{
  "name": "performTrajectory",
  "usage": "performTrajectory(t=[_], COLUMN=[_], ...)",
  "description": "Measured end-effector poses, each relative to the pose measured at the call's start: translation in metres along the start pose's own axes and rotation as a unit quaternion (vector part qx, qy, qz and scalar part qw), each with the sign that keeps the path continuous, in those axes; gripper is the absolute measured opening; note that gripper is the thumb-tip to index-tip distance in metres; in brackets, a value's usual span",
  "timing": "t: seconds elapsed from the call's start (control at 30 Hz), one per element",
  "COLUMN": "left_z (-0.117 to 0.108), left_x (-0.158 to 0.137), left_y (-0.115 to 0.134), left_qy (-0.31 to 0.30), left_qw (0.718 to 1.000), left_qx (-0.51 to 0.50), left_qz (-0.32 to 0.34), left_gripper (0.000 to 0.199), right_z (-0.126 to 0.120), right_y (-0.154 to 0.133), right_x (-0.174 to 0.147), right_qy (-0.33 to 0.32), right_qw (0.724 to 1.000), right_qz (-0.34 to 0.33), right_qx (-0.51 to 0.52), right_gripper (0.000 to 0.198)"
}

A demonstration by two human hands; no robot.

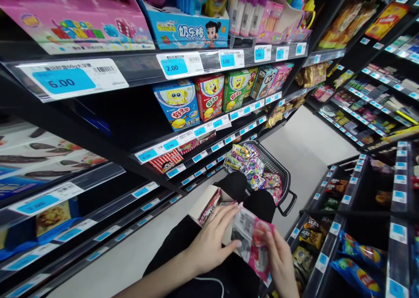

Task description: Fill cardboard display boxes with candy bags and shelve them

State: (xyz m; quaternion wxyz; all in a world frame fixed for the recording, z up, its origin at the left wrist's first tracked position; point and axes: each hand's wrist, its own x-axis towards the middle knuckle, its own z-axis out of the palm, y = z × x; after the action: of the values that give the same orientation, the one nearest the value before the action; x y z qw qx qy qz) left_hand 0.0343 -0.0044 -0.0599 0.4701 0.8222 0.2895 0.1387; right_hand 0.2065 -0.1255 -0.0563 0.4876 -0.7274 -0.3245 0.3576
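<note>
A pink-and-clear snack packet (253,237) is stretched between my hands above my lap. My right hand (279,256) grips its right end, with the thumb on top. My left hand (212,243) lies across the left end, fingers and thumb against the packet's edge; a ring shows on one finger. Beneath the left hand, an open white cardboard box (201,206) rests on my legs, with pink packets inside. My left fingers hide part of this box. Beyond my knees, a dark shopping basket (286,175) on the floor holds several colourful snack bags (253,164).
Shelving with price labels (77,79) rises close on my left, carrying boxed snacks (176,101). On my right stand low racks (337,230) with bagged snacks (356,245). A pale floor aisle (314,136) runs between them. A white cord (212,280) hangs over my lap.
</note>
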Motion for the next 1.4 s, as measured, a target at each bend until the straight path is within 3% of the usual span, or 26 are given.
performTrajectory(t=[0.07, 0.1, 0.2, 0.27, 0.43, 0.53, 0.67, 0.8, 0.87, 0.97, 1.07, 1.13, 1.27, 1.33, 1.4], left_z=[0.003, 0.006, 0.014, 0.014, -0.001, -0.007, -0.005, -0.002, -0.005, -0.017, -0.034, -0.044, -0.058, -0.065, -0.073], left_x=[0.003, 0.005, 0.012, 0.017, 0.025, 0.03, 0.037, 0.037, 0.036, 0.039, 0.048, 0.054, 0.058, 0.056, 0.05], left_y=[0.003, 0.005, 0.01, 0.013, 0.021, 0.025, 0.026, 0.025, 0.027, 0.037, 0.059, 0.078, 0.109, 0.115, 0.116], left_qy=[-0.01, -0.025, -0.054, -0.046, -0.05, -0.06, 0.013, 0.049, 0.052, 0.062, 0.007, -0.043, -0.078, -0.036, 0.019], left_qw=[0.987, 0.965, 0.867, 0.838, 0.832, 0.847, 0.878, 0.907, 0.946, 0.991, 0.989, 0.976, 0.988, 0.993, 0.989], left_qx=[-0.162, -0.259, -0.495, -0.544, -0.551, -0.524, -0.466, -0.414, -0.312, -0.074, 0.141, 0.211, 0.114, 0.055, 0.051], left_qz=[0.01, 0.012, 0.012, 0.002, -0.031, -0.073, -0.105, -0.066, -0.078, -0.091, -0.045, -0.001, 0.066, 0.098, 0.137], left_gripper=[0.08, 0.084, 0.084, 0.078, 0.083, 0.086, 0.059, 0.049, 0.037, 0.026, 0.022, 0.024, 0.031, 0.037, 0.035], right_z=[-0.01, -0.014, -0.02, -0.022, -0.023, -0.026, -0.03, -0.021, -0.013, -0.001, 0.02, 0.038, 0.064, 0.062, 0.052], right_y=[-0.003, -0.004, -0.008, -0.014, -0.024, -0.013, 0.01, 0.024, 0.028, 0.035, 0.043, 0.046, 0.039, 0.032, 0.025], right_x=[-0.01, -0.013, -0.015, -0.014, -0.021, -0.025, -0.021, -0.014, -0.012, -0.009, 0.001, 0.009, 0.019, 0.017, 0.011], right_qy=[0.082, 0.117, 0.161, 0.152, 0.115, 0.14, 0.118, 0.132, 0.138, 0.136, 0.096, 0.069, 0.049, 0.065, 0.127], right_qw=[0.991, 0.979, 0.949, 0.951, 0.963, 0.967, 0.988, 0.98, 0.973, 0.971, 0.96, 0.939, 0.919, 0.915, 0.918], right_qz=[0.055, 0.086, 0.138, 0.118, 0.055, 0.033, -0.001, 0.025, 0.028, 0.02, 0.019, 0.018, 0.014, 0.005, -0.021], right_qx=[0.095, 0.142, 0.233, 0.241, 0.237, 0.21, 0.1, 0.145, 0.184, 0.197, 0.263, 0.336, 0.391, 0.398, 0.375], right_gripper=[0.037, 0.037, 0.04, 0.045, 0.092, 0.074, 0.043, 0.045, 0.046, 0.049, 0.052, 0.054, 0.058, 0.053, 0.048])
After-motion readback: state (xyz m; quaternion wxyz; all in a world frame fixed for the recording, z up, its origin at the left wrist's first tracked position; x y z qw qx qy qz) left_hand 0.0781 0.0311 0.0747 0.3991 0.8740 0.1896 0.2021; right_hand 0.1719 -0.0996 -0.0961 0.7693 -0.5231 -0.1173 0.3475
